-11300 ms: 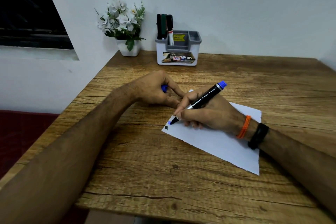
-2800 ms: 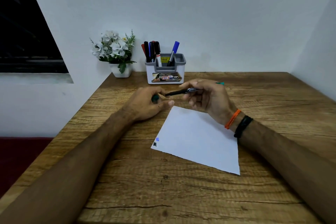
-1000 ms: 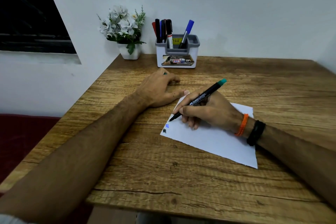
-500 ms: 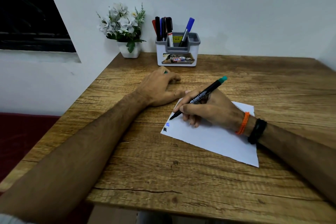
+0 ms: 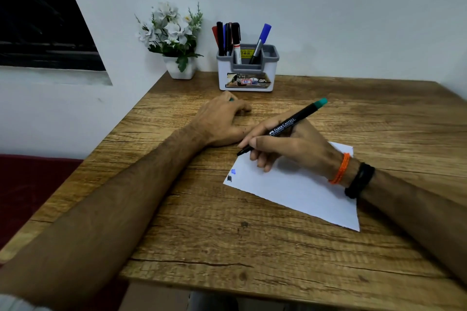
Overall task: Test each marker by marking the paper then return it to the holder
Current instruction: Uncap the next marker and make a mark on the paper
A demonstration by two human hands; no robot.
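My right hand (image 5: 285, 148) grips a black marker with a teal end (image 5: 290, 124), tip pointing down-left just above the near-left corner area of the white paper (image 5: 298, 192). The paper carries a small blue mark (image 5: 233, 171) and a dark mark (image 5: 229, 178) near its left corner. My left hand (image 5: 222, 121) rests on the table beside the paper's top corner, fingers curled over the marker's green cap (image 5: 231, 100), of which only a sliver shows. The white and grey holder (image 5: 247, 76) stands at the back with several markers, a blue-capped one (image 5: 261, 40) leaning right.
A white pot of artificial flowers (image 5: 174, 40) stands left of the holder against the wall. The wooden table (image 5: 252, 247) ends at its left edge beside a dark red surface (image 5: 27, 189). A dark window (image 5: 43, 20) is upper left.
The right hand has held the green marker over the paper with only slight shifts; its tip stays above the sheet near the earlier marks. The left hand has stayed put.
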